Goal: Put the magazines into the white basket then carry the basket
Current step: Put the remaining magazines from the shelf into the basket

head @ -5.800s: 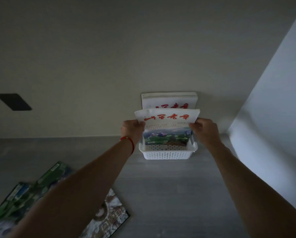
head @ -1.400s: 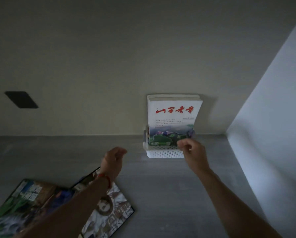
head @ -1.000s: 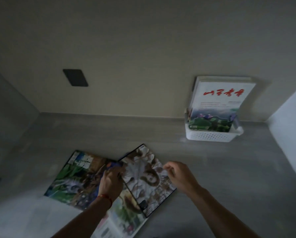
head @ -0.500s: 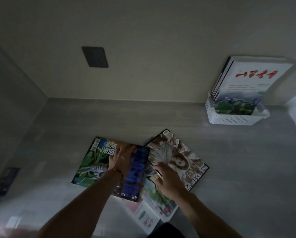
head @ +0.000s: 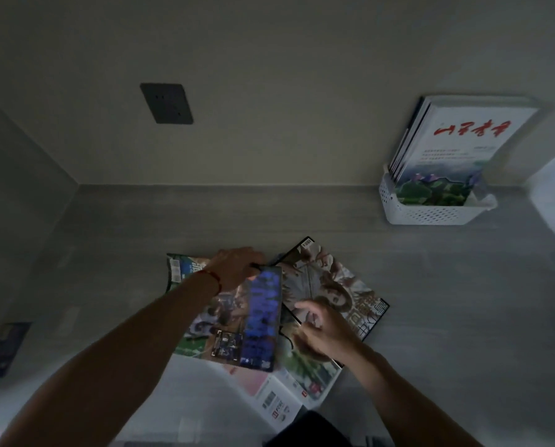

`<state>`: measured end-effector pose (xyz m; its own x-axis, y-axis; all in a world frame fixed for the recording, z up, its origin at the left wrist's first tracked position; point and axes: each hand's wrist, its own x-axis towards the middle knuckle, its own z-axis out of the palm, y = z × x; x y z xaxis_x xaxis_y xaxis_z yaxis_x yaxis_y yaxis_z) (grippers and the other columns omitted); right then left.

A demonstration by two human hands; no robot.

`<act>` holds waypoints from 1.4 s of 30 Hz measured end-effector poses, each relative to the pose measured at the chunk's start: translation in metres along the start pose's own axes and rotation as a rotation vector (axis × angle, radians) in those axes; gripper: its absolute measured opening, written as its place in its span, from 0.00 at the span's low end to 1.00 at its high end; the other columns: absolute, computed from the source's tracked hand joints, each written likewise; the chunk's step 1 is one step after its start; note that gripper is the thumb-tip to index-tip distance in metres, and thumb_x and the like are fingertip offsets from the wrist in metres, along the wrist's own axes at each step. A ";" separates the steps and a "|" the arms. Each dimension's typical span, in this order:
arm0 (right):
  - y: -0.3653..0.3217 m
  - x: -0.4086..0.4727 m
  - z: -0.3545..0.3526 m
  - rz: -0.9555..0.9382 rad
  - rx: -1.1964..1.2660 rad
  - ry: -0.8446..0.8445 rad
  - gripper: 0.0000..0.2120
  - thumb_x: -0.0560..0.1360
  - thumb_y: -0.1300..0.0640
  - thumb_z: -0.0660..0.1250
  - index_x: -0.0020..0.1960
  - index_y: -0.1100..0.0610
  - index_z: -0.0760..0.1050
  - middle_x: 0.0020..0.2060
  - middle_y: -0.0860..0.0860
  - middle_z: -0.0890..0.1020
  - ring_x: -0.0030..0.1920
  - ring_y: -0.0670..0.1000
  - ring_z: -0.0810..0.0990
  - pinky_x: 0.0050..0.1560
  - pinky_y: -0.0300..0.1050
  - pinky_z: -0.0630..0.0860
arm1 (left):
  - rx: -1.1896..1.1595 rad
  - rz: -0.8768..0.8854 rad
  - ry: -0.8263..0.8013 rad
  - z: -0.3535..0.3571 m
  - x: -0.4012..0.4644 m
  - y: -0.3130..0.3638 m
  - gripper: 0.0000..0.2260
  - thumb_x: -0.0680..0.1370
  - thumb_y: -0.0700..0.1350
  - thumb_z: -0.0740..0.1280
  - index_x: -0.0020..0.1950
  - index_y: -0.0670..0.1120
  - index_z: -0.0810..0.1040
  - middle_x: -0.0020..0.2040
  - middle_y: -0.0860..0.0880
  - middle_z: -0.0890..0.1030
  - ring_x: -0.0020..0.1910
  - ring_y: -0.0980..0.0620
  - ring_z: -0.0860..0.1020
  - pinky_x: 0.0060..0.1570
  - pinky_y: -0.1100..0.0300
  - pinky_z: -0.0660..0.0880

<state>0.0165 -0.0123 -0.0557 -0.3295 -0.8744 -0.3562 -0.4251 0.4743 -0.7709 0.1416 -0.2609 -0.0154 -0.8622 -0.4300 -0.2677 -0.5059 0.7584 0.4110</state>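
Left hand [head: 234,269] curls its fingers over the far edge of the blue-and-green magazine [head: 237,321], gripping it; right hand [head: 321,333] lies on the overlapping portrait-cover magazine [head: 334,285], fingers bent, grasp not discernible. White basket [head: 431,211] stands well apart at the back right against the wall, magazines [head: 456,146] already upright in it. Risks, as judged: covers overlap, so lifting one may drag or fan the others toward the near edge; glossy pages may slip from a one-edge grip; a tall load may tip the shallow basket. Grey matte countertop [head: 447,301]; beige wall with dark socket plate [head: 166,103]; dim light.
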 end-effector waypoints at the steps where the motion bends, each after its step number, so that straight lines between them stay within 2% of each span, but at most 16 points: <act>1: 0.001 0.000 -0.002 0.013 0.075 0.005 0.22 0.78 0.57 0.67 0.71 0.52 0.71 0.67 0.47 0.77 0.65 0.43 0.75 0.63 0.34 0.69 | -0.080 0.041 0.024 -0.009 -0.002 0.005 0.11 0.79 0.46 0.66 0.58 0.44 0.80 0.55 0.44 0.82 0.56 0.44 0.79 0.59 0.52 0.73; 4: 0.001 0.000 -0.013 0.113 0.428 0.059 0.20 0.78 0.55 0.69 0.70 0.55 0.73 0.62 0.49 0.80 0.62 0.49 0.80 0.60 0.40 0.77 | -0.311 0.079 0.146 -0.040 -0.002 0.023 0.05 0.79 0.39 0.65 0.47 0.38 0.78 0.39 0.45 0.80 0.38 0.53 0.77 0.44 0.58 0.71; 7: 0.006 -0.005 -0.040 0.175 0.745 0.174 0.14 0.77 0.56 0.71 0.61 0.57 0.77 0.49 0.54 0.87 0.51 0.56 0.86 0.56 0.54 0.82 | -0.518 0.013 0.252 -0.068 -0.001 0.048 0.03 0.79 0.32 0.63 0.46 0.33 0.73 0.35 0.44 0.76 0.31 0.61 0.73 0.38 0.64 0.71; 9: 0.011 -0.010 -0.063 0.170 0.848 0.220 0.14 0.76 0.55 0.72 0.59 0.59 0.78 0.50 0.58 0.86 0.48 0.57 0.87 0.55 0.53 0.81 | -0.777 -0.079 0.308 -0.075 0.000 0.070 0.01 0.80 0.32 0.61 0.50 0.36 0.71 0.34 0.43 0.74 0.28 0.60 0.72 0.30 0.67 0.71; 11: 0.013 -0.014 -0.085 0.112 0.883 0.204 0.10 0.76 0.54 0.72 0.57 0.56 0.81 0.52 0.58 0.86 0.51 0.56 0.86 0.54 0.52 0.82 | -0.907 -0.163 0.391 -0.075 0.006 0.095 0.01 0.81 0.36 0.63 0.51 0.40 0.73 0.34 0.46 0.76 0.25 0.59 0.72 0.25 0.67 0.68; 14: 0.014 -0.022 -0.116 0.044 0.718 0.185 0.08 0.78 0.51 0.70 0.56 0.46 0.82 0.51 0.50 0.87 0.53 0.52 0.85 0.49 0.49 0.81 | -1.025 -0.228 0.474 -0.070 0.020 0.131 0.04 0.81 0.40 0.63 0.46 0.43 0.74 0.28 0.52 0.77 0.20 0.61 0.71 0.20 0.71 0.65; 17: 0.027 -0.029 -0.155 -0.031 0.620 0.257 0.06 0.79 0.56 0.69 0.55 0.51 0.81 0.47 0.49 0.88 0.52 0.50 0.86 0.47 0.49 0.79 | -1.139 -0.262 0.490 -0.064 0.033 0.164 0.08 0.81 0.40 0.63 0.43 0.44 0.74 0.30 0.50 0.77 0.22 0.56 0.73 0.21 0.67 0.67; 20: 0.041 -0.035 -0.202 -0.104 0.437 0.372 0.05 0.79 0.58 0.69 0.53 0.56 0.81 0.41 0.45 0.88 0.43 0.48 0.87 0.40 0.45 0.77 | -1.165 -0.241 0.413 -0.058 0.044 0.191 0.05 0.81 0.40 0.63 0.51 0.40 0.78 0.37 0.48 0.81 0.32 0.54 0.79 0.31 0.63 0.75; 22: 0.053 -0.037 -0.237 -0.115 0.364 0.421 0.04 0.79 0.58 0.69 0.52 0.56 0.82 0.39 0.43 0.88 0.40 0.43 0.86 0.39 0.38 0.77 | -1.111 -0.234 0.327 -0.051 0.050 0.206 0.06 0.80 0.35 0.63 0.55 0.39 0.77 0.43 0.42 0.79 0.38 0.49 0.78 0.40 0.58 0.75; 24: 0.064 -0.039 -0.273 -0.145 0.320 0.442 0.06 0.78 0.61 0.69 0.53 0.58 0.82 0.42 0.47 0.88 0.45 0.43 0.87 0.44 0.40 0.79 | -1.097 -0.246 0.272 -0.040 0.057 0.222 0.08 0.77 0.28 0.62 0.53 0.36 0.76 0.41 0.40 0.76 0.32 0.48 0.76 0.35 0.59 0.73; 27: 0.076 -0.039 -0.325 -0.213 0.124 0.546 0.03 0.77 0.59 0.71 0.49 0.55 0.83 0.38 0.48 0.87 0.39 0.46 0.85 0.39 0.41 0.76 | -1.049 -0.236 0.356 -0.031 0.079 0.257 0.19 0.75 0.21 0.60 0.63 0.35 0.74 0.36 0.43 0.80 0.24 0.55 0.77 0.25 0.64 0.75; 31: 0.076 -0.030 -0.397 -0.225 0.020 0.706 0.08 0.75 0.56 0.72 0.42 0.61 0.81 0.33 0.60 0.82 0.35 0.47 0.75 0.35 0.46 0.70 | -1.130 -0.144 0.478 -0.044 0.129 0.306 0.17 0.76 0.25 0.62 0.48 0.47 0.79 0.27 0.51 0.83 0.24 0.54 0.80 0.28 0.60 0.80; 33: 0.071 -0.024 -0.432 -0.209 -0.009 0.800 0.06 0.74 0.54 0.73 0.43 0.57 0.83 0.35 0.54 0.84 0.35 0.46 0.80 0.38 0.44 0.75 | -1.113 -0.133 0.540 -0.055 0.154 0.324 0.15 0.77 0.29 0.65 0.42 0.49 0.79 0.28 0.52 0.83 0.29 0.51 0.81 0.36 0.55 0.84; 35: 0.067 -0.017 -0.461 -0.201 -0.049 0.851 0.06 0.74 0.53 0.74 0.47 0.55 0.85 0.38 0.49 0.85 0.36 0.46 0.83 0.41 0.42 0.78 | -1.109 -0.158 0.568 -0.064 0.177 0.341 0.14 0.77 0.32 0.66 0.39 0.49 0.80 0.29 0.52 0.83 0.32 0.50 0.80 0.39 0.56 0.82; 38: 0.070 0.003 -0.485 -0.156 -0.130 0.870 0.09 0.73 0.53 0.74 0.46 0.59 0.85 0.39 0.54 0.87 0.39 0.53 0.85 0.45 0.47 0.81 | -1.093 -0.253 0.577 -0.069 0.205 0.356 0.09 0.77 0.34 0.66 0.47 0.46 0.82 0.35 0.43 0.80 0.35 0.46 0.76 0.43 0.51 0.78; 42: 0.093 0.028 -0.490 -0.113 -0.155 0.835 0.14 0.72 0.49 0.76 0.40 0.61 0.85 0.33 0.57 0.85 0.33 0.53 0.81 0.34 0.39 0.69 | -1.158 -0.369 0.558 -0.064 0.233 0.360 0.10 0.77 0.33 0.66 0.55 0.40 0.82 0.43 0.40 0.80 0.38 0.44 0.75 0.34 0.56 0.73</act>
<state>-0.4455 0.0576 0.1208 -0.7655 -0.5836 0.2709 -0.5829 0.4507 -0.6761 -0.2427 -0.1195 0.1263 -0.4259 -0.8703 -0.2473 -0.2018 -0.1750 0.9637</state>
